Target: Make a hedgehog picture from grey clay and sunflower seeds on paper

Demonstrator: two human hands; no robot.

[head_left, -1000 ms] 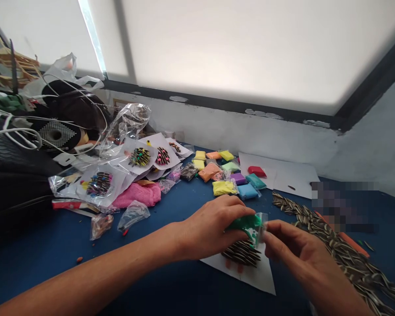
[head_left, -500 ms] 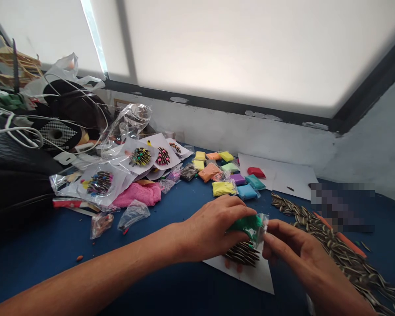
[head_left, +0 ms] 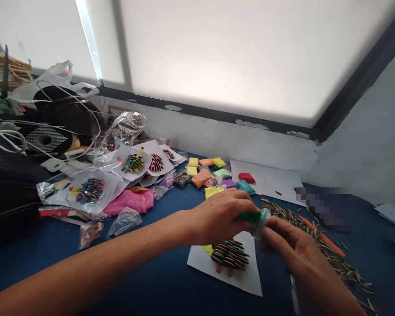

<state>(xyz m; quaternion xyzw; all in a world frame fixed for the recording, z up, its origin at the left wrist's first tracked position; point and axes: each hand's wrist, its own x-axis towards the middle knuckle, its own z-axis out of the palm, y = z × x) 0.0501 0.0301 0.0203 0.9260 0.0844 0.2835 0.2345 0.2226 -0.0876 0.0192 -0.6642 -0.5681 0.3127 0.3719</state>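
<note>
Between my hands is a small clear plastic bag of green modelling clay (head_left: 254, 219). My left hand (head_left: 222, 217) is closed around the green clay from the left. With bent fingers, my right hand (head_left: 288, 243) pinches the bag's clear end; its fingertips are slightly blurred. Just below them, a white sheet of paper (head_left: 224, 281) lies on the table. On it sits a hedgehog shape made of striped sunflower seeds (head_left: 230, 255), with yellow clay at its left, orange bits below and small green dots among the seeds.
Several packets of coloured clay (head_left: 202, 177) lie behind my hands. A long pile of sunflower seeds (head_left: 335, 259) runs along the right, beside an orange strip (head_left: 331, 243). At the left are finished seed pictures (head_left: 90, 191), a pink cloth (head_left: 130, 202) and a black speaker-like object (head_left: 46, 139).
The view has shifted, and more of the seed hedgehog and paper shows beneath my hands. Both hands still grip the green clay's bag, with the clay lower within my left fingers.
</note>
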